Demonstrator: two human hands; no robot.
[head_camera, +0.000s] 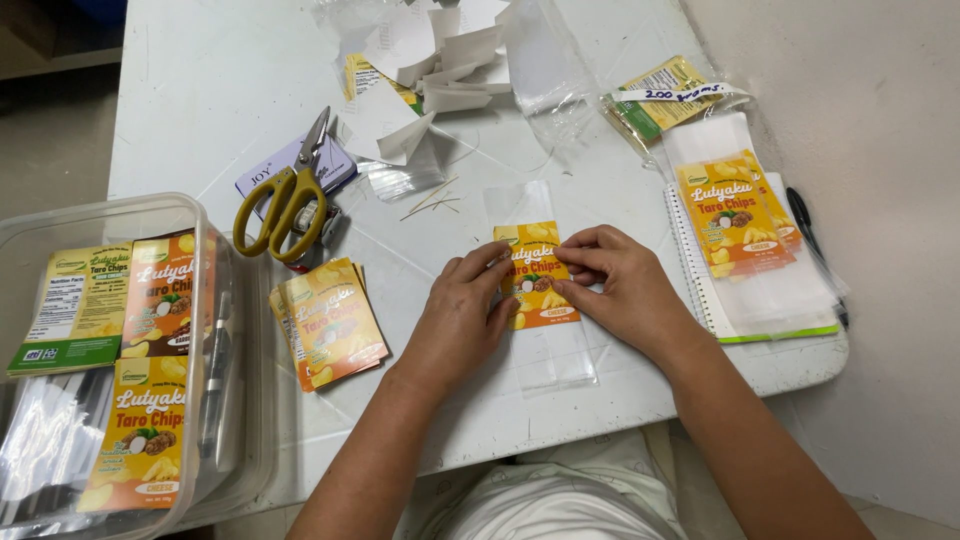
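Observation:
A clear plastic pouch (545, 355) lies flat on the white table (200, 100) in front of me. An orange-and-yellow snack label (533, 262) sits on it. My left hand (462, 318) presses the label's left edge with its fingertips. My right hand (622, 285) pinches and smooths the label's right edge. Both hands rest on the pouch, fingers bent over the label.
A small stack of the same labels (328, 322) lies left of my hands. Yellow-handled scissors (288, 200) rest further back. A clear plastic bin (110, 360) with labels stands at the left. Labelled pouches on a spiral notebook (745, 230), a pen (808, 235), and peeled backing papers (430, 60) are behind.

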